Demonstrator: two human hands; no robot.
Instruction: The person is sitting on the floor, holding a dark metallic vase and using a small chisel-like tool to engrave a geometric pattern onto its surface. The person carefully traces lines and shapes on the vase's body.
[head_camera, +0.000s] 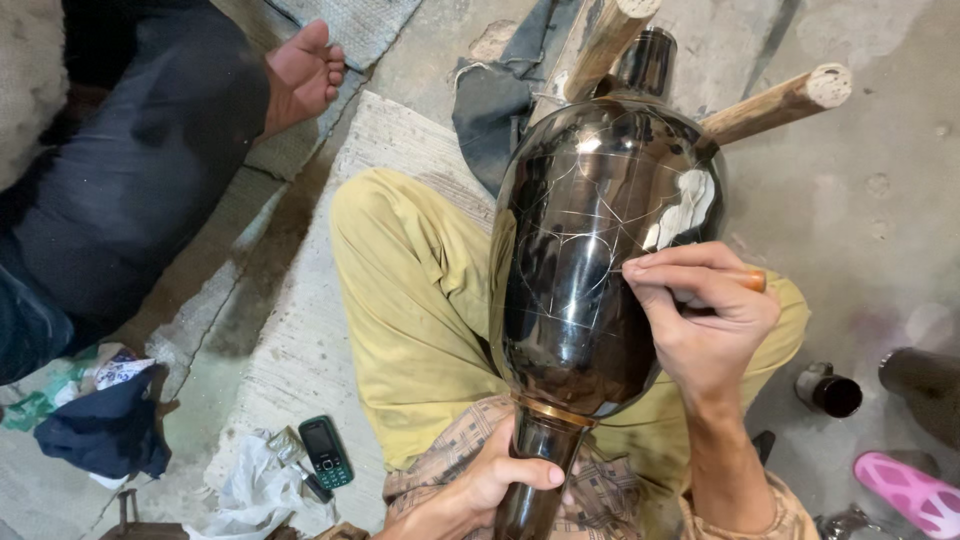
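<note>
Vase (580, 260) rests across our lap, left hand (490, 480) clasping its neck, right hand (700, 310) pinching an engraving tool (750, 280); wooden poles (775, 103) ahead, phone (326, 452) and cup (830, 390) nearby.

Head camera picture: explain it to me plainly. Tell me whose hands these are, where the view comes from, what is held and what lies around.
There is no machine here. The camera sits on a seated person's head and looks down at their lap. Their left hand wraps its grip around the narrow neck of a large dark shiny metal vase. It lies across their legs and rests against two wooden sticks. Their right hand presses a thin engraving tool to the vase's scratched lines. On the floor lie a mobile phone and a pink sandal. Another person's bare foot shows top left.
</note>
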